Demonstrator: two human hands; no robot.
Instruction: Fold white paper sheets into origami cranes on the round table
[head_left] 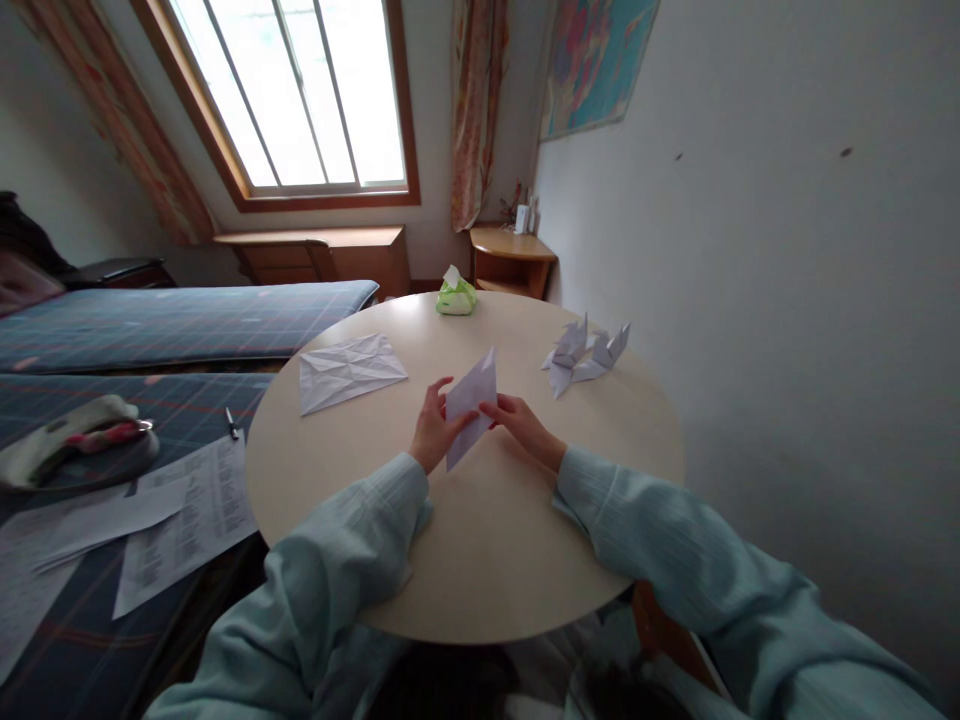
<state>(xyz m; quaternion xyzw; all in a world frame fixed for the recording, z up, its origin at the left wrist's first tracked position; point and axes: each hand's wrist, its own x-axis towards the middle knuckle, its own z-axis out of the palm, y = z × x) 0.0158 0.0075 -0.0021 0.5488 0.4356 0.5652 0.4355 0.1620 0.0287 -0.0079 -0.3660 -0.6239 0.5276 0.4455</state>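
A folded sheet of white paper (474, 395) is held up above the middle of the round table (495, 560), tilted, with a pointed top corner. My left hand (435, 422) grips its left side, thumb across the front and some fingers behind it. From the right, my right hand (521, 425) pinches the paper near its right edge. Several folded paper figures (585, 355) with upright points stand together at the table's far right. A creased white sheet (351, 368) lies flat at the far left.
A green tissue pack (456, 295) sits at the table's far edge. To the left, a bed (150, 325) with plaid covering bears printed sheets (191, 530), a pen (232, 424) and a pale bag (75, 440). A wall (787, 300) runs along the right.
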